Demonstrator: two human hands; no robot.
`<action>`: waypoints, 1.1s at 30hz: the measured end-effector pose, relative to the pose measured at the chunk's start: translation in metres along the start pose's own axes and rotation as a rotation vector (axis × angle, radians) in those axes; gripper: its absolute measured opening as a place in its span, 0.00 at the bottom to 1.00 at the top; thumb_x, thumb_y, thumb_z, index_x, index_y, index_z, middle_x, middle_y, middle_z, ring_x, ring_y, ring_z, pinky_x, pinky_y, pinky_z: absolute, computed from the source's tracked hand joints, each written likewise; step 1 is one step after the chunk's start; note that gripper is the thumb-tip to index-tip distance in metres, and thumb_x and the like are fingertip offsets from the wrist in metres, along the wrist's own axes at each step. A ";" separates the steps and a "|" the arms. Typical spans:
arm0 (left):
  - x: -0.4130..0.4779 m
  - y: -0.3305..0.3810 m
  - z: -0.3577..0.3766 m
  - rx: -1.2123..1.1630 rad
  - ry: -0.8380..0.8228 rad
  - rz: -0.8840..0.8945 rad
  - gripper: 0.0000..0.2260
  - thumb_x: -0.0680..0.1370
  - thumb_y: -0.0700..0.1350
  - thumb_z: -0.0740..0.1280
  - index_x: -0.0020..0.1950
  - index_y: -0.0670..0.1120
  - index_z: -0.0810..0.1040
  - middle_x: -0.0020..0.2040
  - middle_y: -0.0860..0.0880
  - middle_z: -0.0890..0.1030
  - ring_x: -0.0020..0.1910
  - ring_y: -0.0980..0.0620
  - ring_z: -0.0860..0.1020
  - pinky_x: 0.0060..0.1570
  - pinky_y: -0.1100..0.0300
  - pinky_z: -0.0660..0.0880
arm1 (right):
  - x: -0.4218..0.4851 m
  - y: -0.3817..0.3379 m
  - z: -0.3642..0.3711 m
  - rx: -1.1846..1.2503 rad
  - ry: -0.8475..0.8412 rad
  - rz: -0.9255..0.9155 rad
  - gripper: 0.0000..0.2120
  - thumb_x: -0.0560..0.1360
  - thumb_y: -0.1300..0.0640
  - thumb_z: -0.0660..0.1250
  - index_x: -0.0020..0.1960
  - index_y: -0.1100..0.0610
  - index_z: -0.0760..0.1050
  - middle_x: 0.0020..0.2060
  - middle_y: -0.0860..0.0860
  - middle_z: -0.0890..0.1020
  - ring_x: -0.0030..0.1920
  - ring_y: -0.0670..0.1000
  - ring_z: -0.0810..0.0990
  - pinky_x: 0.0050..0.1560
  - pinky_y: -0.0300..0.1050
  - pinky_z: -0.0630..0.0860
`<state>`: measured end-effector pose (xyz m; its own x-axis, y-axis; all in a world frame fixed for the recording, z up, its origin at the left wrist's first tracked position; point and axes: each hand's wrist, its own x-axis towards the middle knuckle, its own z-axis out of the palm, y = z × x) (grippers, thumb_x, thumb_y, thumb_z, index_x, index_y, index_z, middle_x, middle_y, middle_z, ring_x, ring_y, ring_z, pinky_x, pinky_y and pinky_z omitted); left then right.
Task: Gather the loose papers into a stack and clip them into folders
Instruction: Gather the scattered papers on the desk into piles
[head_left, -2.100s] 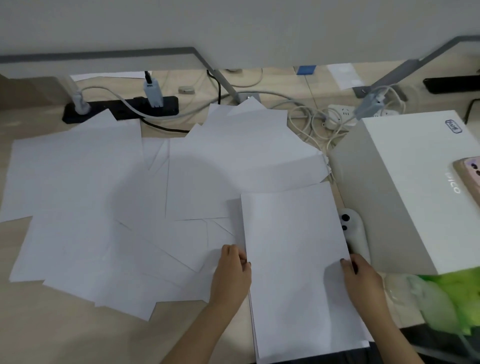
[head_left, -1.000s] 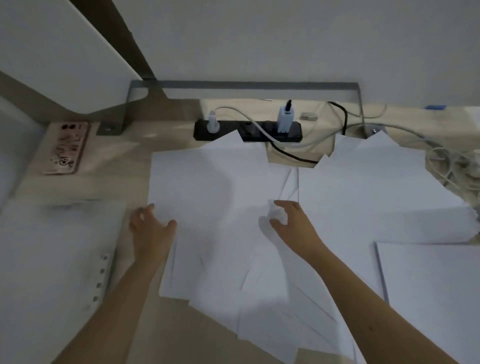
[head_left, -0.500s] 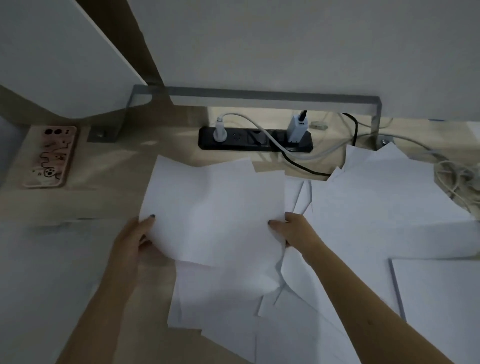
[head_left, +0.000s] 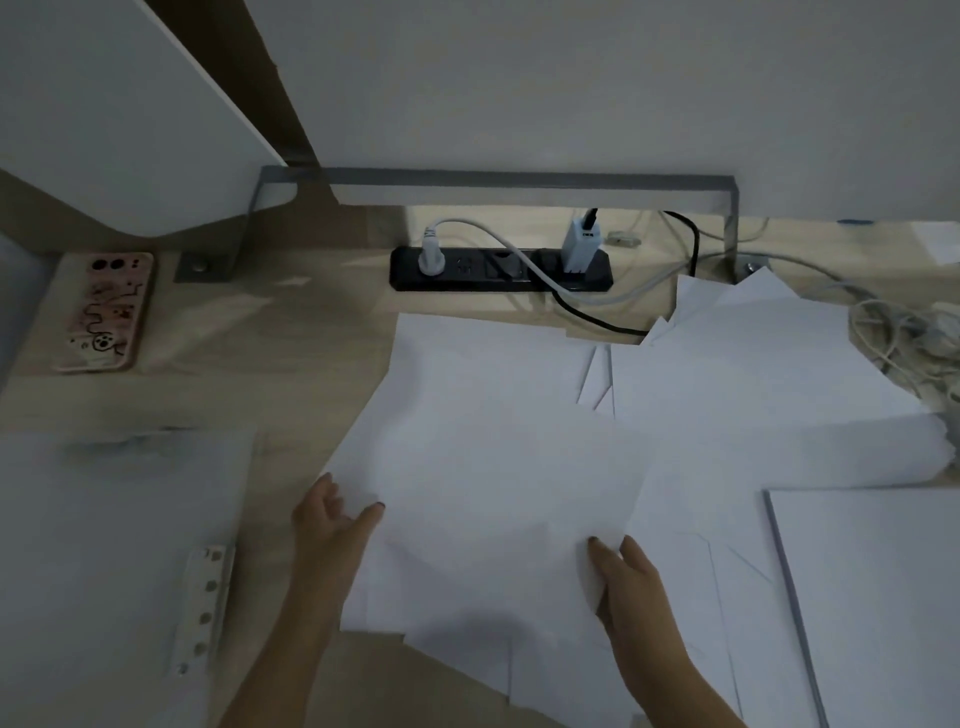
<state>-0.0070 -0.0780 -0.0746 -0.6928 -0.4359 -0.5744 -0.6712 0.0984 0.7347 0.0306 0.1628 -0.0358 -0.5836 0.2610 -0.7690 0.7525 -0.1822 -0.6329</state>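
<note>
Loose white papers (head_left: 753, 395) lie spread over the wooden desk. I hold a bundle of a few sheets (head_left: 488, 447) by its two sides, slightly raised above the others. My left hand (head_left: 332, 525) grips its left edge, thumb on top. My right hand (head_left: 623, 577) pinches its lower right corner. A squared-up paper stack (head_left: 878, 597) lies at the right edge. A translucent folder (head_left: 104, 545) with a white punched clip strip (head_left: 200, 608) lies at the left.
A pink phone (head_left: 104, 312) rests at the far left. A black power strip (head_left: 501, 269) with plugs and cables sits at the back under a metal bracket (head_left: 519, 182). Tangled white cables (head_left: 909, 338) lie at the far right.
The view swung left from the squared stack. Both hands reached into the loose sheets, took hold of a few, and have drawn them nearer and lower since half a second ago.
</note>
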 end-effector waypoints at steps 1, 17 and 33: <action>-0.003 -0.001 0.000 0.014 -0.002 -0.011 0.30 0.73 0.38 0.69 0.72 0.41 0.61 0.69 0.42 0.67 0.66 0.44 0.68 0.60 0.52 0.67 | -0.003 0.005 0.001 0.016 -0.038 0.038 0.08 0.79 0.61 0.58 0.52 0.59 0.75 0.51 0.59 0.81 0.53 0.59 0.79 0.53 0.56 0.77; -0.029 -0.005 -0.014 0.016 -0.189 -0.120 0.16 0.68 0.52 0.70 0.47 0.41 0.75 0.46 0.43 0.78 0.47 0.45 0.77 0.45 0.56 0.69 | -0.043 0.033 0.011 -0.204 -0.431 0.215 0.12 0.79 0.58 0.59 0.42 0.61 0.77 0.33 0.55 0.84 0.36 0.52 0.83 0.41 0.43 0.79; -0.082 -0.019 0.025 -0.059 -0.532 -0.126 0.18 0.70 0.46 0.71 0.59 0.49 0.75 0.57 0.47 0.81 0.56 0.46 0.79 0.59 0.49 0.74 | 0.013 0.035 -0.049 -1.108 0.025 -0.580 0.23 0.78 0.51 0.60 0.72 0.48 0.62 0.75 0.51 0.57 0.73 0.54 0.57 0.67 0.43 0.64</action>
<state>0.0559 -0.0219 -0.0504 -0.6563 0.0733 -0.7509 -0.7520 0.0174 0.6590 0.0639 0.2067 -0.0636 -0.9181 0.0557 -0.3925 0.2453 0.8576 -0.4521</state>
